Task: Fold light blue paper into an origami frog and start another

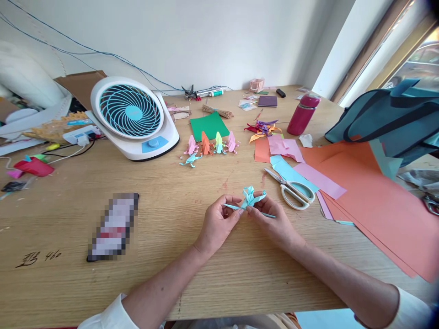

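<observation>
A light-blue folded paper figure [249, 197], with several thin pointed limbs, is held between both hands just above the table. My left hand [219, 224] pinches its left side between thumb and fingers. On the other side, my right hand [274, 224] grips the figure's base, and one narrow limb sticks out past the fingers. Part of the figure is hidden by the fingertips. White-handled scissors [294, 192] lie to the right of my right hand. Beyond my hands, a row of small folded paper figures [206, 143] in pink, orange and green stands with a blue one [191, 159] in front.
Green paper [209, 125] lies behind the figures. At right are large orange sheets [370, 201], blue strips [291, 171], a magenta bottle [303, 114] and a teal bag [384, 119]. A white fan [132, 114] stands back left; a blurred flat object [115, 226] lies nearer.
</observation>
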`<state>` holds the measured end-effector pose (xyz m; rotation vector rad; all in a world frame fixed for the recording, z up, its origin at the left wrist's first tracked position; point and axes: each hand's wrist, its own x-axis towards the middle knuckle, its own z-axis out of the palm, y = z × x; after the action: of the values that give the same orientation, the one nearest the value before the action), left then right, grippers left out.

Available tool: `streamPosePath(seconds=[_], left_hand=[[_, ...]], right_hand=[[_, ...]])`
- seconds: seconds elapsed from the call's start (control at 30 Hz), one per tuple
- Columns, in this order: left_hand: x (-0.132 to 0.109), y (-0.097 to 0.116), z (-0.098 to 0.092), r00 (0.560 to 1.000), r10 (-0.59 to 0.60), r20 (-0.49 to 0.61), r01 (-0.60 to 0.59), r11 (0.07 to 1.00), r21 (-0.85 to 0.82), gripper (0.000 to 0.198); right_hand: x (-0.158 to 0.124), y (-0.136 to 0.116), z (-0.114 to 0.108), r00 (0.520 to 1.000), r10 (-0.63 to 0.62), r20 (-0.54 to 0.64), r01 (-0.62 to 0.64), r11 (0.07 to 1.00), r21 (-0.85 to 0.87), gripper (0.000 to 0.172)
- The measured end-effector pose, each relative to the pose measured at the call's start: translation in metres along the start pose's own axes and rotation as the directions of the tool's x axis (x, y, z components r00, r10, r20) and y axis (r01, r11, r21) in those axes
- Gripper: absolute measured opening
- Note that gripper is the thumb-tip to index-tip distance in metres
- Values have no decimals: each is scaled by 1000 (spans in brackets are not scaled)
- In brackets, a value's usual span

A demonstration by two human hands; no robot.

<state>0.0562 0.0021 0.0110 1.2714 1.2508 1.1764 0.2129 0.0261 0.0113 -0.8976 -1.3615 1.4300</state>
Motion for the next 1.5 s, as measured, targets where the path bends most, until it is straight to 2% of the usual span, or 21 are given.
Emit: streamPosePath(seconds=[0.17,0.4,0.53,0.83,0.97,1.17,1.5], left_hand=[[2,4,-2,1000,27,-15,-26,997,70,23],[0,4,-4,999,27,20,-28,996,86,4],[-1,4,-5,999,5,33,-7,997,76,11],[7,3,-11,987,-64,149,65,998,-1,20],[7,4,-13,991,-89,97,97,992,-80,23],[8,3,-15,989,-133,70,140,983,-122,26],[10,4,-20,983,-69,173,82,994,-71,30]], right_hand=[[0,4,-2,999,0,45,-1,1000,15,29],[-2,6,-1,996,35,87,-36,999,14,29],[-1,5,-1,995,55,88,-57,998,23,29],[5,1,-10,981,145,133,-149,989,24,29],[5,-3,-13,981,160,111,-171,980,97,24],[8,-3,-15,970,228,83,-238,961,143,26],[11,-3,-21,970,240,47,-243,965,98,31]])
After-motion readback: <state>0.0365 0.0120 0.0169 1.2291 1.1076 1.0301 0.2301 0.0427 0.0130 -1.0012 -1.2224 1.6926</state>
